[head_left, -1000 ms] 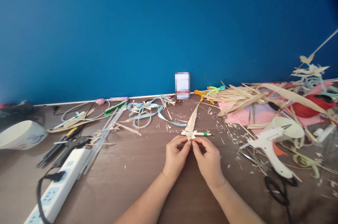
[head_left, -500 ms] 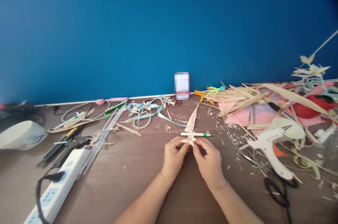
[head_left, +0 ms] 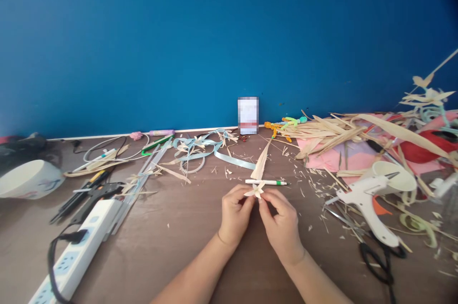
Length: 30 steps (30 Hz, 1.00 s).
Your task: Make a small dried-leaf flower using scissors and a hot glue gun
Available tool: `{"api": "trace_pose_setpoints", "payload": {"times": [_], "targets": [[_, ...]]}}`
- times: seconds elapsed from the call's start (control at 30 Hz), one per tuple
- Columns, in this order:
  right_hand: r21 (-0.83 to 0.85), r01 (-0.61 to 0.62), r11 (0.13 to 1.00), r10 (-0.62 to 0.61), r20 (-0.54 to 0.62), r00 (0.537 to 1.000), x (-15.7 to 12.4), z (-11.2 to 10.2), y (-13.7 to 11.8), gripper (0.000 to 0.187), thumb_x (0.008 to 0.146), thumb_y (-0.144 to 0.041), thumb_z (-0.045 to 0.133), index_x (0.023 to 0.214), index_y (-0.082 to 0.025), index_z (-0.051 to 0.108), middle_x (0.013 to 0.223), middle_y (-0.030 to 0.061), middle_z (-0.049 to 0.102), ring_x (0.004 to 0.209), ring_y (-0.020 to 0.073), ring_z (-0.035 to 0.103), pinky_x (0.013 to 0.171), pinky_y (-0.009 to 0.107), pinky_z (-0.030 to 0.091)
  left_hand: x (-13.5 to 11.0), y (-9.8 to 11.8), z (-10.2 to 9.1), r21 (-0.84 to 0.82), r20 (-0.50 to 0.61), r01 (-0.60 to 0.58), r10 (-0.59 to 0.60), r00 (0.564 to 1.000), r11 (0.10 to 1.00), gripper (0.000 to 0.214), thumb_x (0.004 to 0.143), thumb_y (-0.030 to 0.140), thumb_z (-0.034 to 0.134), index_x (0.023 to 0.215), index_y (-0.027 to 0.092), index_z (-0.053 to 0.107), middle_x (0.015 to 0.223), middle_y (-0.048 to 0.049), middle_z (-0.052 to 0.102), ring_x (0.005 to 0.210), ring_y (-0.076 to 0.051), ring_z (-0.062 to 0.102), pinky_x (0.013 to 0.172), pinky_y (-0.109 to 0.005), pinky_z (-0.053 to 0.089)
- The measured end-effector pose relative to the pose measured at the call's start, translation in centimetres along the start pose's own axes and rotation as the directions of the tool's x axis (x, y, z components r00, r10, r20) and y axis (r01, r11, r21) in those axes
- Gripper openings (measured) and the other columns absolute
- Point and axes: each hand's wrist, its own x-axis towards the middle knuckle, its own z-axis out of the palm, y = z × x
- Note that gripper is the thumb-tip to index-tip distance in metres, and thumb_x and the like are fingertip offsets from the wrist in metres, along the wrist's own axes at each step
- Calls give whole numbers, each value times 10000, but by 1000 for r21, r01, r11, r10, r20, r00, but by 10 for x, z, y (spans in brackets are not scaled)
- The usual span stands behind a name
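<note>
A small cream flower (head_left: 256,190) with pointed petals, apparently made of dried husk, is pinched between my two hands. From the left, my left hand (head_left: 236,213) grips it with thumb and fingertips. My right hand (head_left: 281,220) has its thumb and fingers closed on the flower's right and lower side. The undersides of the petals are hidden by my fingers. Just beyond the flower lies a white pen (head_left: 265,182) with a green band. Behind it, a long piece of dried husk (head_left: 262,161) points toward the wall.
At right are a white glue gun (head_left: 365,204), black-handled scissors (head_left: 375,261) and a pile of husks (head_left: 332,134). A power strip (head_left: 77,251), a dark glue gun (head_left: 98,199) and a white bowl (head_left: 30,177) stand at left. Light blue ribbon (head_left: 200,153) and scraps lie farther back.
Both hands still pinch the flower; it has tilted slightly and its petals face a little differently. My right hand has shifted slightly left. The view has moved a little.
</note>
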Motion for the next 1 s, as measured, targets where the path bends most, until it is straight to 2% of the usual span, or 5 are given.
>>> {"api": "trace_pose_setpoints", "payload": {"times": [0.13, 0.33, 0.4, 0.83, 1.0], "targets": [[-17, 1, 1000, -1, 10, 1000, -1, 0, 0, 161, 797, -129, 471, 845, -205, 605, 841, 61, 623, 802, 193, 576, 734, 354, 478, -2, 0, 0, 49, 9, -41, 41, 999, 998, 130, 759, 117, 523, 723, 152, 644, 735, -30, 618, 697, -128, 560, 649, -217, 423], [-5, -37, 999, 37, 53, 998, -3, 1, 2, 217, 802, -142, 469, 959, -197, 609, 904, 74, 626, 842, 194, 579, 761, 357, 485, 0, -3, 1, 22, 3, 93, -94, 996, 995, 159, 796, 208, 501, 726, 140, 626, 681, -19, 572, 650, -118, 534, 593, -204, 412], [2, -42, 999, 41, 69, 997, -2, 2, 3, 230, 807, -142, 465, 982, -199, 602, 909, 74, 628, 840, 192, 582, 755, 353, 490, 1, -3, 1, 12, 5, 105, -106, 994, 994, 164, 800, 220, 497, 732, 140, 623, 684, -17, 565, 651, -117, 530, 591, -203, 411], [-59, 34, 998, -34, 13, 999, -5, 2, 6, 191, 794, -128, 483, 907, -205, 615, 868, 56, 638, 805, 188, 587, 738, 344, 491, 1, 1, -2, 90, 2, -44, 44, 999, 995, 131, 772, 123, 511, 731, 143, 635, 722, -37, 616, 673, -123, 565, 620, -215, 431], [-35, 9, 999, -8, 9, 1000, -5, 1, 2, 192, 785, -98, 462, 870, -198, 603, 833, 51, 637, 788, 182, 580, 714, 332, 491, -1, 0, -2, 146, -2, -126, 127, 992, 981, 133, 755, 88, 512, 737, 153, 627, 735, -37, 625, 684, -122, 574, 628, -214, 442]]}}
